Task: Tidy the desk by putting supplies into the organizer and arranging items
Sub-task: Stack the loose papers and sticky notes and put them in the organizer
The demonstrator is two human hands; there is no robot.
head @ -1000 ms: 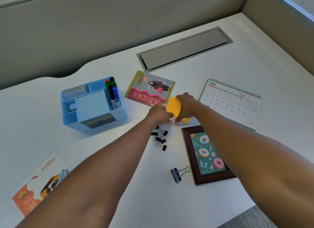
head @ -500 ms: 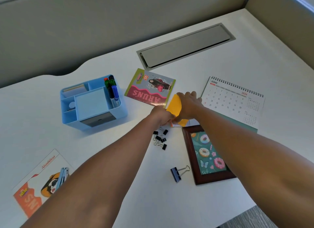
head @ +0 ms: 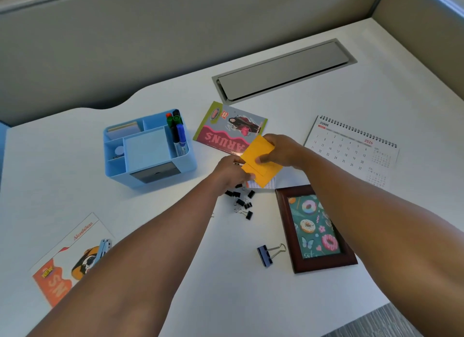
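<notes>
My right hand pinches a yellow sticky-note pad, lifted and tilted above the desk. Under it a second yellow pad lies on a white lined slip, and my left hand grips its left edge. The light blue organizer stands to the left, with markers in its back right slot and a pale blue note block in the middle. Several small black binder clips lie just below my left hand.
A pink flyer lies behind the hands. A spiral calendar is on the right, a dark framed donut picture in front of it, a large blue binder clip beside it. An orange flyer with a stapler lies front left. A grey cable hatch sits at the back.
My right hand has lifted the top yellow pad off the stack and tilted it up, uncovering a second yellow pad beneath. My left hand stays at the stack's left edge.
</notes>
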